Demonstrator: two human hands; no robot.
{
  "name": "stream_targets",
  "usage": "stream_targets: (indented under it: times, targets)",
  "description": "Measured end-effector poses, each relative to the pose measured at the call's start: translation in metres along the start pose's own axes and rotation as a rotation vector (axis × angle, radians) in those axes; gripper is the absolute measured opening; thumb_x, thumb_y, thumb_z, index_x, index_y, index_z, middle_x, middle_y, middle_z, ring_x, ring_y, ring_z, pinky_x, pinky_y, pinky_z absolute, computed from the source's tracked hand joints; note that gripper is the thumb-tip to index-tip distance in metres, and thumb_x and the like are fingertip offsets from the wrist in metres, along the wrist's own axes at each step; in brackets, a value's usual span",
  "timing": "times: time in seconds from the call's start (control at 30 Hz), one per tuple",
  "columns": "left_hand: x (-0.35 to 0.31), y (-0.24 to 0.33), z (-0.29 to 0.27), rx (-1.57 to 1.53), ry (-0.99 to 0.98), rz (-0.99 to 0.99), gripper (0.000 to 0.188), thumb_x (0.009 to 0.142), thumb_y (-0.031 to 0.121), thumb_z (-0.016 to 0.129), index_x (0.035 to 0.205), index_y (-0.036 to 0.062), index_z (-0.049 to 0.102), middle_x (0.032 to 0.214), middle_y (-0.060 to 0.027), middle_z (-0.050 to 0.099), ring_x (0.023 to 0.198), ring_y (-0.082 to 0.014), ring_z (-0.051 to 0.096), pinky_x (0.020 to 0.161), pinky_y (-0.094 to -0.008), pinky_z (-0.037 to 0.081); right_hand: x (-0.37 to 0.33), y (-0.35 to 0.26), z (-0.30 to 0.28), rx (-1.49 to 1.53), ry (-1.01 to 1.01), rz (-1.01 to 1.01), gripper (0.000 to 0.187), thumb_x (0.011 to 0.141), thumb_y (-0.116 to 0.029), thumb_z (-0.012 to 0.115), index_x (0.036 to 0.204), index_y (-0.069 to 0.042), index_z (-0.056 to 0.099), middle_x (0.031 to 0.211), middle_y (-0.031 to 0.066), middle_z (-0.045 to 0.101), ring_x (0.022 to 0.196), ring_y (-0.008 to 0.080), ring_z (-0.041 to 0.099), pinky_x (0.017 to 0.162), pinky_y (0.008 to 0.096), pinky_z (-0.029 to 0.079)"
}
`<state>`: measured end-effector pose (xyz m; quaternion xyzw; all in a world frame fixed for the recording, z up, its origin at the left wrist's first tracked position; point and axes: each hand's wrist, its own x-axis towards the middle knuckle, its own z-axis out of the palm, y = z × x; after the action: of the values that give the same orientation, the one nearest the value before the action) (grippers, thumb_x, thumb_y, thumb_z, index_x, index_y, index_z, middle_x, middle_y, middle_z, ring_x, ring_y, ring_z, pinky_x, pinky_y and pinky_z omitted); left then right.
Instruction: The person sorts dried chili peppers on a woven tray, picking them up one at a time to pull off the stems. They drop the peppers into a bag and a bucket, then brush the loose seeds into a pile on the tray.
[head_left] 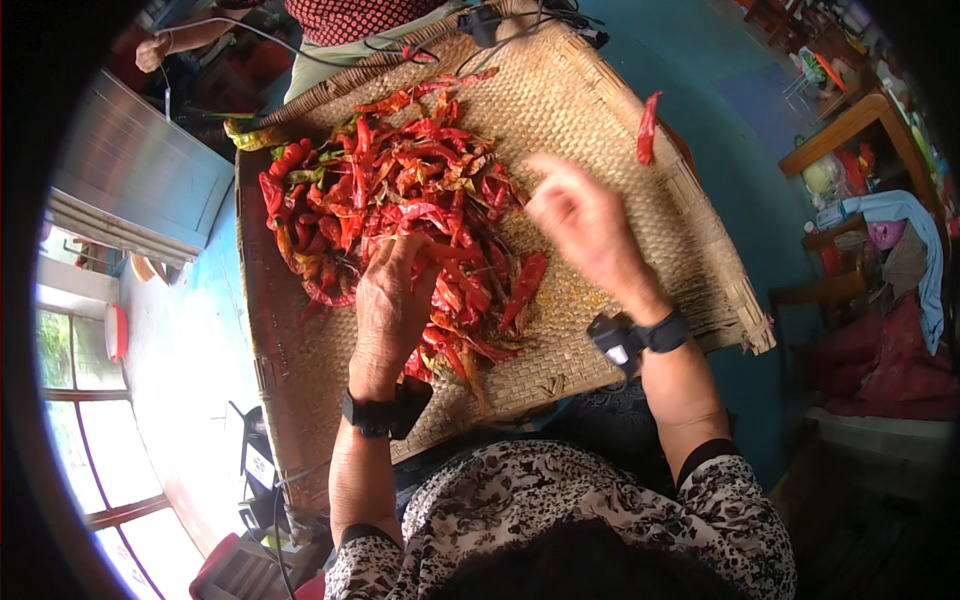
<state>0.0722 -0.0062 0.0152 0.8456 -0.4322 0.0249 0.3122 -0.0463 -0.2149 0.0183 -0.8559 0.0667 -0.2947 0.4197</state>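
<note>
A heap of dried red chili peppers [400, 165] lies over the left and middle of a woven tray [600, 100]. Some pods are orange or yellowish, a few greenish. My left hand [393, 290] is over the near part of the heap, its thumb and fingers closed on a red chili pepper [452, 253]. To the right of the heap, my right hand [582, 215] is raised above the bare weave. Motion smears its fingers, and whether they hold anything cannot be made out. One red chili [648, 128] lies apart near the tray's right edge.
Across the tray stands another person in a patterned red top [350, 15]; that person's hand [152, 52] is at far left. Black cables [270, 35] cross the tray's far rim. Furniture with clothes [890, 240] is on the right, and a blue-grey panel [140, 160] on the left.
</note>
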Motion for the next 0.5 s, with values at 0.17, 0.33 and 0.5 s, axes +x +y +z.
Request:
stream_targets:
  times: [0.17,0.33,0.5]
  targets:
    - [-0.001,0.023,0.002,-0.518,0.019,-0.083,0.017,0.084,0.005,0.066,0.099,0.002,0.058,0.085,-0.0077,0.064,0.075,-0.0152,0.062,0.068,-0.0298,0.051,-0.018,-0.018,0.035,0.141,-0.292,-0.088,0.046,0.088,-0.014,0.062,0.129,-0.001,0.046,0.117,0.0219,0.059,0.085,0.033,0.066,0.079,0.039,0.054]
    - [-0.005,0.027,0.013,-1.054,-0.021,-0.196,0.011,0.089,0.004,0.064,0.099,0.0024,0.057,0.087,-0.0014,0.063,0.078,-0.0088,0.058,0.074,-0.0241,0.049,-0.018,-0.018,0.034,0.191,-0.304,0.055,0.027,0.087,-0.015,0.064,0.106,0.002,0.056,0.087,0.0195,0.065,0.08,0.0331,0.065,0.064,0.0404,0.049]
    - [0.0,0.034,0.008,-1.165,-0.053,-0.238,0.008,0.09,0.005,0.064,0.094,0.0027,0.057,0.086,-0.0026,0.064,0.08,-0.0095,0.06,0.075,-0.0246,0.05,-0.017,-0.017,0.034,0.219,-0.331,-0.083,0.021,0.087,-0.018,0.065,0.085,0.003,0.062,0.072,0.0149,0.062,0.063,0.0251,0.062,0.056,0.0376,0.047]
